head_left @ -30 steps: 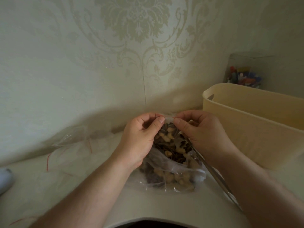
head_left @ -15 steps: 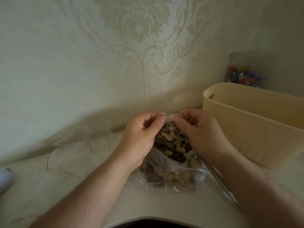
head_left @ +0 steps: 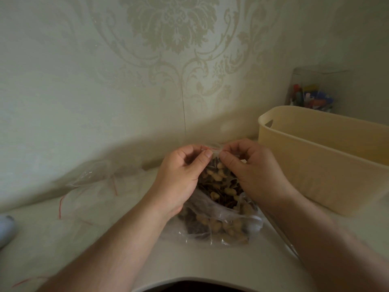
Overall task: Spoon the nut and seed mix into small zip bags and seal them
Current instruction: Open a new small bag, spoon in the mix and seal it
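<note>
Left hand (head_left: 179,175) & right hand (head_left: 250,169) pinch small bag's (head_left: 219,180) top edge betw. them, above big bag (head_left: 221,226).

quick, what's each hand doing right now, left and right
Left hand: pinching the top edge of the small zip bag of nut mix.
Right hand: pinching the same top edge, right beside the left.

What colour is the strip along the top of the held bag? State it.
Red, on the small bag's top edge, head view.
</note>
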The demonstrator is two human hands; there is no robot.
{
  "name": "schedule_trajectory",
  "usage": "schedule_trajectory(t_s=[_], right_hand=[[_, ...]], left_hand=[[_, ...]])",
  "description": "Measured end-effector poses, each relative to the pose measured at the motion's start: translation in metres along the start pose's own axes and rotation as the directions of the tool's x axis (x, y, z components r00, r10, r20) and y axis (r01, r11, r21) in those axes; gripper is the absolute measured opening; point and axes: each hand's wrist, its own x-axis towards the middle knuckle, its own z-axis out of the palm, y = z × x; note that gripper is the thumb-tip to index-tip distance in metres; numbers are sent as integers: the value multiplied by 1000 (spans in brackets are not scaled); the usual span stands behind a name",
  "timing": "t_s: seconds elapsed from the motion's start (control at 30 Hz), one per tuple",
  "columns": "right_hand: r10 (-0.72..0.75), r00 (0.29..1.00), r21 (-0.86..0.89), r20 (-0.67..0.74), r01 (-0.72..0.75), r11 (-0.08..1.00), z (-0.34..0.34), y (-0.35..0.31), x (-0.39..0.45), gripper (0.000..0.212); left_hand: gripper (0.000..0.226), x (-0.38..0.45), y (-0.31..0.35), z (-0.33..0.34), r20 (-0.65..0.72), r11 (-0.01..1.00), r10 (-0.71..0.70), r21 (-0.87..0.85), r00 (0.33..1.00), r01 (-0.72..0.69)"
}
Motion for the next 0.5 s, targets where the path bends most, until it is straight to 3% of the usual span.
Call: schedule_trajectory(t_s=[0.3,0.5], right_hand=[[8,999,21,42,-9,1000,1,-2,0,13],[-4,1000,-12,16,4,1000,3,-6,0,3]], left_hand=[[12,0,-2,1,-17,1000,10,-4,1000,-10],[13,0,-2,2,25,999,29,45,999,-30]])
